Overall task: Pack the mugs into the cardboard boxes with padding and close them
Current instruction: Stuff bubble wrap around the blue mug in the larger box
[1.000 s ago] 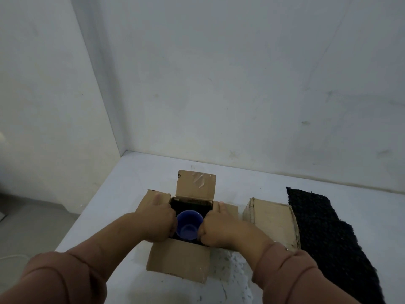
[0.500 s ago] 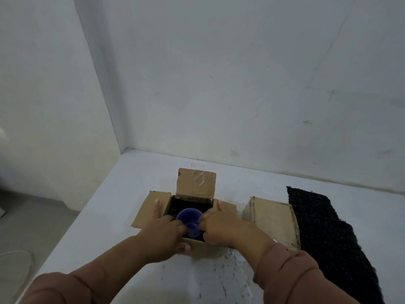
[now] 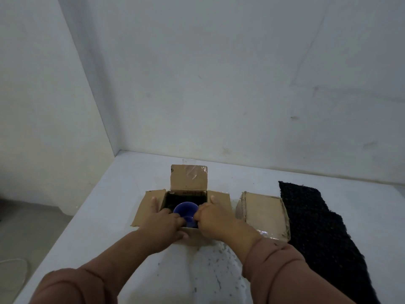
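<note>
An open cardboard box (image 3: 189, 179) stands on the white table with its far flap upright and its side flaps spread. A blue mug (image 3: 185, 209) sits inside, with black padding (image 3: 169, 201) dark around it. My left hand (image 3: 163, 223) lies over the box's near left edge, one finger out on the left flap, the others reaching to the mug, the thumb under the near wall. My right hand (image 3: 213, 218) is curled at the mug's right rim with its thumb on the right flap. The mug's near side is partly hidden by both hands.
A second cardboard box (image 3: 263, 212), closed, stands just right of the open one. A black padding sheet (image 3: 311, 222) lies further right. White walls meet at a corner behind. The table's left edge (image 3: 72, 218) drops to the floor.
The near flap that hung toward me is no longer visible. My left hand has moved from the mug's left side to the box's near edge. My right hand stays by the mug.
</note>
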Demonstrator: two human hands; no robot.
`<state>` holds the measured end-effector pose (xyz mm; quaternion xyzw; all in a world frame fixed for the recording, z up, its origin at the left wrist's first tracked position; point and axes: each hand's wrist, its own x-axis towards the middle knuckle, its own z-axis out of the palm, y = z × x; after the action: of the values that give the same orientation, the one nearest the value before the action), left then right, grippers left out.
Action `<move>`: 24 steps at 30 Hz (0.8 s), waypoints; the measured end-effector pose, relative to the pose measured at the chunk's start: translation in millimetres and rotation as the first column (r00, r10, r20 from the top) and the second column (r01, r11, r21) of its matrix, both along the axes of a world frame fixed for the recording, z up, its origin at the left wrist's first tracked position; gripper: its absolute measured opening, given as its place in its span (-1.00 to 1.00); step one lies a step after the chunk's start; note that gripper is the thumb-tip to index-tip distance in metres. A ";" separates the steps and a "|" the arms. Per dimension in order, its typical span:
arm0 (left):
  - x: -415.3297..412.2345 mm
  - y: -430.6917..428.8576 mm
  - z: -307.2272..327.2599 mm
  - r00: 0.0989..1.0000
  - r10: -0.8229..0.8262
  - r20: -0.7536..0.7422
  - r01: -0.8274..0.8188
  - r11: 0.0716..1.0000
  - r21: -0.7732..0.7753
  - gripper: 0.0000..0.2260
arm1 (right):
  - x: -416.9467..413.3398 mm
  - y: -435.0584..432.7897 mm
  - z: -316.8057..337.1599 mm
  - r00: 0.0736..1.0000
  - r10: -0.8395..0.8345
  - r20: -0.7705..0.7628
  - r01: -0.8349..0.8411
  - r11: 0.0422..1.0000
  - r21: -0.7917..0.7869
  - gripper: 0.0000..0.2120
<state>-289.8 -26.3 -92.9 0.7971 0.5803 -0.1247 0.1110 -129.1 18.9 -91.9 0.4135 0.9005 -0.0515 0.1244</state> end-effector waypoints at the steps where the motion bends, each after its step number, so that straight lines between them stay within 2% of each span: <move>1: -0.8 0.9 -0.2 1.000 -0.010 -0.004 0.010 1.000 -0.009 -0.69 | 1.4 -1.3 -1.1 1.000 -0.005 -0.017 0.005 1.000 0.002 -0.75; 4: -3.6 0.8 -0.9 0.999 -0.022 -0.035 0.022 1.000 0.006 -0.57 | 6.3 -7.4 0.3 0.993 -0.034 -0.109 0.033 0.999 -0.015 -0.72; 6: -2.3 -0.1 -2.0 0.999 0.000 -0.039 0.003 0.997 0.079 -0.27 | 14.6 -13.3 7.6 0.971 -0.064 -0.229 0.057 0.998 -0.037 -0.70; 8: 7.3 0.5 1.5 0.999 0.015 0.034 -0.020 0.986 0.166 0.00 | 31.3 -18.9 17.8 0.901 -0.140 -0.411 0.116 0.990 -0.083 -0.70; 9: 16.4 2.4 3.7 0.997 0.008 0.082 -0.024 0.981 0.191 0.04 | 43.3 -21.2 22.0 0.838 -0.201 -0.508 0.169 0.980 -0.108 -0.71; 11: 44.1 8.1 8.7 0.977 -0.030 0.210 -0.016 0.977 0.213 -0.03 | 72.8 -23.5 29.0 0.675 -0.313 -0.668 0.310 0.942 -0.128 -0.75; 13: 83.7 11.3 16.0 0.917 -0.043 0.396 -0.038 0.980 0.194 -0.27 | 109.5 -22.7 34.3 0.487 -0.428 -0.761 0.487 0.857 -0.170 -0.78; 15: 128.5 10.1 22.1 0.825 -0.043 0.563 -0.046 0.989 0.142 -0.60 | 151.3 -21.7 35.9 0.305 -0.552 -0.776 0.637 0.724 -0.265 -0.79; 18: 193.9 -0.6 25.9 0.708 -0.088 0.701 0.005 0.993 0.119 -0.77 | 220.2 -25.1 19.3 0.080 -0.724 -0.685 0.752 0.494 -0.436 -0.80; 19: 213.9 -5.1 24.3 0.674 -0.089 0.734 0.027 0.995 0.096 -0.79 | 240.9 -28.8 10.7 0.052 -0.773 -0.632 0.779 0.428 -0.459 -0.80; 21: 249.0 -14.2 15.1 0.634 -0.017 0.773 0.060 0.998 -0.027 -0.79 | 274.0 -39.5 -8.2 0.099 -0.860 -0.500 0.827 0.351 -0.440 -0.76; 23: 277.9 -21.0 1.8 0.649 0.182 0.738 0.055 0.957 -0.285 -0.76 | 293.8 -51.9 -26.7 0.187 -0.910 -0.369 0.835 0.345 -0.428 -0.70; 24: 289.5 -22.7 -5.3 0.637 0.330 0.697 0.029 0.893 -0.449 -0.73 | 299.6 -57.4 -35.2 0.237 -0.916 -0.322 0.824 0.366 -0.433 -0.68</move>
<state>-0.3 -49.0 -98.3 0.6791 0.5050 0.1077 0.5217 170.5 -38.5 -127.1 0.8000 0.5027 -0.2978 -0.1367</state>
